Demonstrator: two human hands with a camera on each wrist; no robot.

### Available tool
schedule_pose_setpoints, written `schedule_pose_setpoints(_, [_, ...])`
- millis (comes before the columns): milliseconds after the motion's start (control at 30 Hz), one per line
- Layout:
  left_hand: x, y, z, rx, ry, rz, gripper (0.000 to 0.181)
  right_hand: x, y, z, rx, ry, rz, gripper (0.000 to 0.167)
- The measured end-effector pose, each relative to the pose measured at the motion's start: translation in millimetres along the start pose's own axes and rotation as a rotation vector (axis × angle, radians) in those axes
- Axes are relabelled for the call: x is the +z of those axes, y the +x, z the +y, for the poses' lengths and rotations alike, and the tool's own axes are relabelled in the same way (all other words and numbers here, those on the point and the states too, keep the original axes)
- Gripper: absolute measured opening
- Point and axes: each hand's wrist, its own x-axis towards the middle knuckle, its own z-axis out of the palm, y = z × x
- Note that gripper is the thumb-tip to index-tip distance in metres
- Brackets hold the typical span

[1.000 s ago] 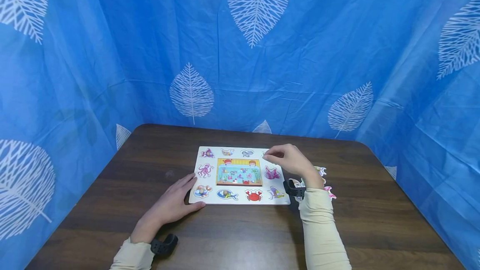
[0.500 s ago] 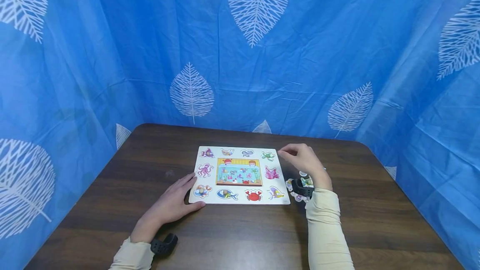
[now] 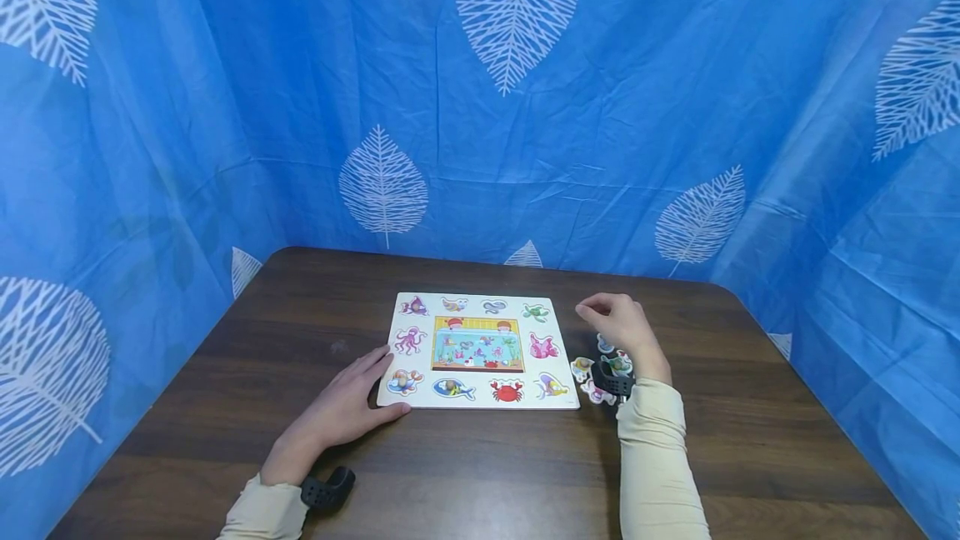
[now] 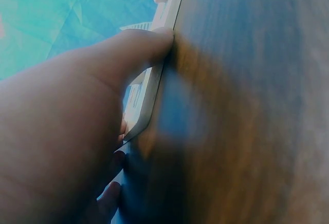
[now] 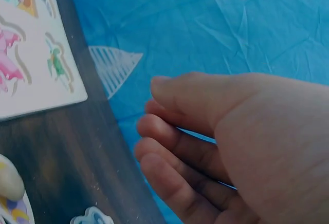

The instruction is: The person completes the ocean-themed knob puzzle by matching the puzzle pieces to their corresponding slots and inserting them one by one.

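Observation:
A white puzzle board [image 3: 423,362] with sea-animal pictures and an aquarium scene lies on the table. My left hand [image 3: 341,407] rests at its near left corner, thumb against the front edge and fingers along the left side. In the left wrist view, the thumb [image 4: 146,44] touches the board's rim. Off the board's right edge, my right hand [image 3: 618,325] is raised with fingers loosely bent. The right wrist view shows nothing between its thumb and fingers [image 5: 167,180]. Several loose puzzle pieces [image 3: 581,368] lie under my right wrist, which partly hides them.
Brown wooden table [image 3: 480,473] beneath everything. A blue curtain [image 3: 600,123] with white leaf prints stands behind and at both sides. Some board pictures carry round knobs, such as the striped fish [image 3: 453,388] on the front row.
My right hand has moved right, from the board's far right corner to beside the board, uncovering the turtle picture. My left hand and the board have stayed put.

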Motion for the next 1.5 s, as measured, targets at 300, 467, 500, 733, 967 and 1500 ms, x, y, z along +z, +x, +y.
schedule_pose_setpoints(300, [-0.4, 2.2, -2.7, 0.007, 0.008, 0.000, 0.093, -4, -3.7, 7, 0.113, -0.013, 0.030, 0.033])
schedule_pose_setpoints(467, [0.5, 1.8, -4.2, 0.007, 0.016, 0.000, 0.094, -6, -9.5, 10, 0.164, 0.003, 0.024, 0.031])
schedule_pose_setpoints(500, [0.7, 1.3, -4.3, 0.008, 0.017, 0.000, 0.094, -6, -10.5, 11, 0.173, 0.003, 0.024, 0.031])
schedule_pose_setpoints(733, [2.5, -0.7, -4.8, -0.003, 0.009, -0.007, 0.094, -4, -15.4, 20, 0.236, -0.002, 0.021, 0.028])
schedule_pose_setpoints(967, [1.8, 0.9, -4.4, -0.007, 0.006, -0.003, 0.094, -7, -16.8, 22, 0.300, 0.001, -0.004, 0.029])
schedule_pose_setpoints(1500, [1.1, 1.0, -4.3, 0.004, 0.009, 0.004, 0.093, -5, -14.2, 25, 0.353, 0.011, -0.029, 0.027])
